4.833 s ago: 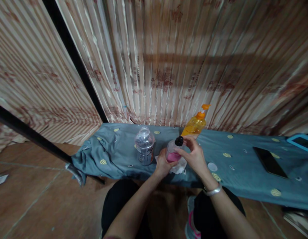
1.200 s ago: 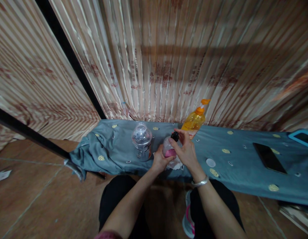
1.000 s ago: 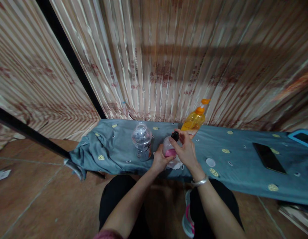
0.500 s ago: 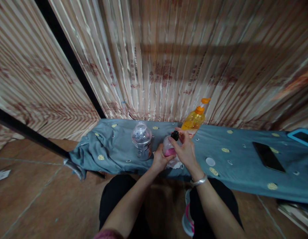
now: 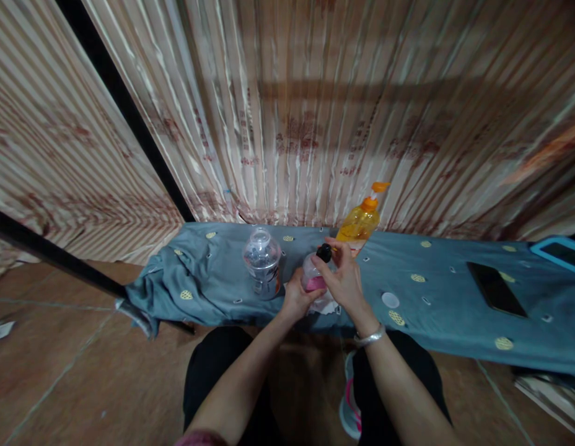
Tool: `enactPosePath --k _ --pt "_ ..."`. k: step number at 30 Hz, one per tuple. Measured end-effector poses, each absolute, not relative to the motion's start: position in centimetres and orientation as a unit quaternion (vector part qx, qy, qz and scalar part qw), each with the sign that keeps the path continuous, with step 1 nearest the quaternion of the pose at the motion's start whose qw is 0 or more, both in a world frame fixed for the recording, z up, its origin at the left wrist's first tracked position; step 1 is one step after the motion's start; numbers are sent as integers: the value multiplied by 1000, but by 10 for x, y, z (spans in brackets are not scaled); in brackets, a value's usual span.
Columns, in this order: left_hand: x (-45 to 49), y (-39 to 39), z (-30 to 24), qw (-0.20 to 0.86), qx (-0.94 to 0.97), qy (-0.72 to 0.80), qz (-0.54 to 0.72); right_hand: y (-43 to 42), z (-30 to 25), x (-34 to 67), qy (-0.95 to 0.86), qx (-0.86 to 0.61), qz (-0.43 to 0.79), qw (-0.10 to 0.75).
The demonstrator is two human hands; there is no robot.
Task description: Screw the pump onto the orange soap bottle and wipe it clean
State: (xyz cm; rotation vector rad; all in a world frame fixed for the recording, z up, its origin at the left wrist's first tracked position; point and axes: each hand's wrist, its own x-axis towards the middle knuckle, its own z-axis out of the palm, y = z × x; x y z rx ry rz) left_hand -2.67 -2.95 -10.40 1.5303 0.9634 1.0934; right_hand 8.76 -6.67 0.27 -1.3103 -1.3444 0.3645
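Nearest to us, our left hand [image 5: 295,296] wraps the lower part of the bottle [image 5: 311,275] — a small clear one with pink liquid in the bottom — and seems to steady it upright at the near edge of the table [image 5: 445,310]. Our right hand [image 5: 344,280] comes over from the other side, its fingers [image 5: 333,246] pinched narrow on the black cap [image 5: 323,252], a hold that suits turning it. Crumpled white tissue [image 5: 325,305] lies under the bottle, perhaps to catch drips. Left of the bottle stands a clear jar [image 5: 262,262]; right of it lie a small white disc [image 5: 390,300] and, well apart, a dark phone [image 5: 495,288]. Just behind the bottle an orange pump bottle [image 5: 360,220] stands close to our right fingers — the one thing crowding them. A striped curtain [image 5: 315,111] hangs behind all of it.
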Motion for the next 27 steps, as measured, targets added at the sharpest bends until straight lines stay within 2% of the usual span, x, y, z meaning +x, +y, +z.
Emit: enactPosePath --k 8,18,27 --pt "-26 -30 -106 473 641 411 444 -68 4 92 -612 -556 157 540" --pt "-28 -32 -97 479 639 413 438 -67 0 88 -575 -562 156 574" --pt "-28 -33 -97 475 639 412 443 -68 3 92 -609 -555 157 544"
